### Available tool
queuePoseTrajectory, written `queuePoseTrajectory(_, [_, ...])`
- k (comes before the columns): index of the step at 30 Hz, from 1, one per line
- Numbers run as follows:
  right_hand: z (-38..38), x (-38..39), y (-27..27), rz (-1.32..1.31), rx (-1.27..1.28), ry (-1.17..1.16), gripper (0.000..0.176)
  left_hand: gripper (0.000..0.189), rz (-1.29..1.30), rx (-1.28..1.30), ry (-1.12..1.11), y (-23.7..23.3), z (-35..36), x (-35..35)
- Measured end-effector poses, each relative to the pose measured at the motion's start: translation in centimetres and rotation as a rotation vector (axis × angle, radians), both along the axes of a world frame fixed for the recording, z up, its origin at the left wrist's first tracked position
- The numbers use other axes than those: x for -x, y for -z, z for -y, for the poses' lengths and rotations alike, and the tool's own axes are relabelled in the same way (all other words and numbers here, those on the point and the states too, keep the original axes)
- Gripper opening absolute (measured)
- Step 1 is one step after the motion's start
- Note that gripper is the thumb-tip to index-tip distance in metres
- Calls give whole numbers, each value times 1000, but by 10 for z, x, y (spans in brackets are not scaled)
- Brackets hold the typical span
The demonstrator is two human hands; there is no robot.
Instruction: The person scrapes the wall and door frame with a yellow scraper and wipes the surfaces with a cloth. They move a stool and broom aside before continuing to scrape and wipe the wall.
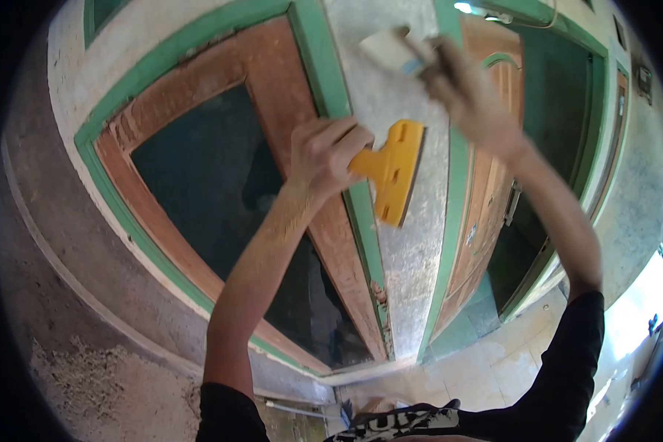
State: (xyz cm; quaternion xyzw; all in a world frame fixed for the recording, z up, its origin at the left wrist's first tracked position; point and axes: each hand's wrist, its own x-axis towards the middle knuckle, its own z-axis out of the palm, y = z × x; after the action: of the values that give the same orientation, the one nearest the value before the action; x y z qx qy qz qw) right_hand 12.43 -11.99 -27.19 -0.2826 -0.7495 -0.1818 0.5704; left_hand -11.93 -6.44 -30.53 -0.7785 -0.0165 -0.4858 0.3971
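My left hand [330, 158] is closed round the handle of a yellow squeegee [395, 174] with a dark blade edge. The squeegee's head is upright in front of a narrow grey, patchy wall strip [412, 287]. Higher and to the right, my right hand [473, 103] is smeared by motion, its fingers bent round a pale, flat thing [390, 53] with a bluish patch. What kind of thing this is, I cannot tell. It overlaps the upper part of the wall strip in this view.
Left of the strip is a window with a brown wooden sash [272, 88], dark glass [206, 162] and a green frame [318, 66]. On the right, a wooden door [468, 228] stands ajar in a green doorway. Pale floor tiles [486, 368] lie below.
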Motion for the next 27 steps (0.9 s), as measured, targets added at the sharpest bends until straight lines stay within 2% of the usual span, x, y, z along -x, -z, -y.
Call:
queuePoseTrajectory(1, [17, 18, 7, -112, 189, -92, 20, 30, 59, 116, 70, 5, 9, -3])
queuePoseTrajectory(2, [11, 24, 17, -80, 124, -129, 16, 30, 54, 104, 81, 8, 13, -8])
queuePoseTrajectory(3, [33, 38, 15, -157, 333, -172, 11, 34, 146, 175, 219, 11, 15, -15])
queuePoseTrajectory(4, [33, 40, 18, -157, 318, -170, 11, 38, 238, 246, 355, 11, 17, -21])
queuePoseTrajectory(6, [28, 44, 28, -73, 164, -182, 12, 38, 259, 295, 361, 4, 35, -29])
queuePoseTrajectory(8, [29, 43, 32, -52, 136, -232, 12, 26, 368, 615, 449, 2, 49, -34])
queuePoseTrajectory(12, [24, 34, 35, -82, 28, -268, 13, 27, 396, 616, 369, 9, 41, -27])
queuePoseTrajectory(14, [29, 29, 31, -111, 20, -240, 15, 34, 335, 765, 431, 11, 46, -26])
queuePoseTrajectory(16, [35, 24, 28, -146, -132, 40, 24, 36, 354, 804, 441, 15, 47, -31])
queuePoseTrajectory(17, [31, 18, 29, -146, -131, 41, 24, 37, 368, 841, 452, 17, 46, -33])
queuePoseTrajectory(19, [19, 7, 31, 266, -360, 91, 37, 37, 368, 886, 426, 21, 39, -34])
queuePoseTrajectory(21, [22, 17, 35, 261, -324, 95, 42, 38, 365, 931, 397, 18, 40, -36])
queuePoseTrajectory(23, [24, 25, 39, 259, -287, 101, 47, 37, 329, 795, 318, 13, 44, -35])
queuePoseTrajectory(27, [33, 33, 44, 186, -89, -111, 58, 33, 290, 828, 306, 5, 48, -33])
